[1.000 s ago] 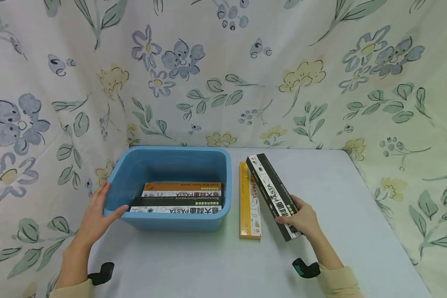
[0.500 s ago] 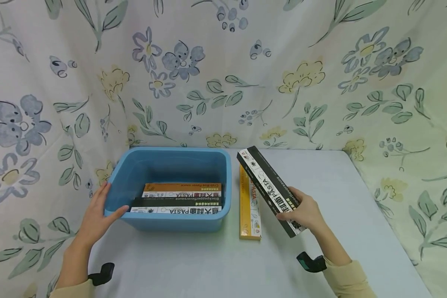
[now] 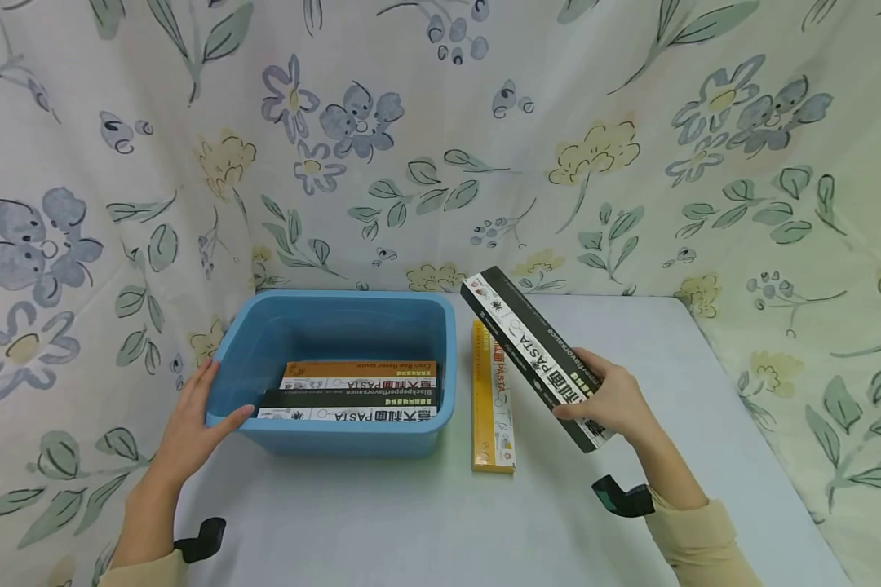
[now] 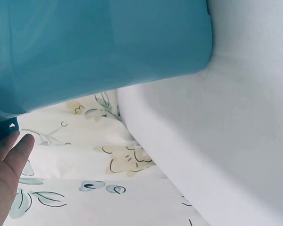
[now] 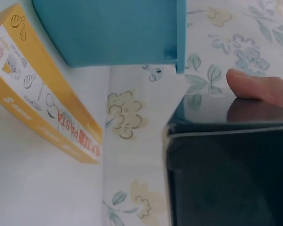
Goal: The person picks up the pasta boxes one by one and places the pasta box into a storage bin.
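Note:
My right hand (image 3: 607, 399) grips the near end of a black and white pasta box (image 3: 532, 346). The box slants up and left above the table, its far end raised; in the right wrist view my thumb (image 5: 259, 87) lies on its dark side. Below it, partly covered in the head view, a yellow and white pasta box (image 3: 484, 424) lies on the table. My left hand (image 3: 187, 428) rests with spread, fairly straight fingers on the front left corner of a blue plastic bin (image 3: 338, 440). Inside the bin are an orange pasta box (image 3: 360, 371) and a black one (image 3: 352, 398).
The white table (image 3: 382, 522) meets a floral cloth (image 3: 440, 147) hanging behind and at both sides. The bin stands at the table's back left, with the yellow box just right of it.
My right hand has lifted the black pasta box higher, its far end shifting left and up over the yellow box. The left hand and the bin have stayed in place.

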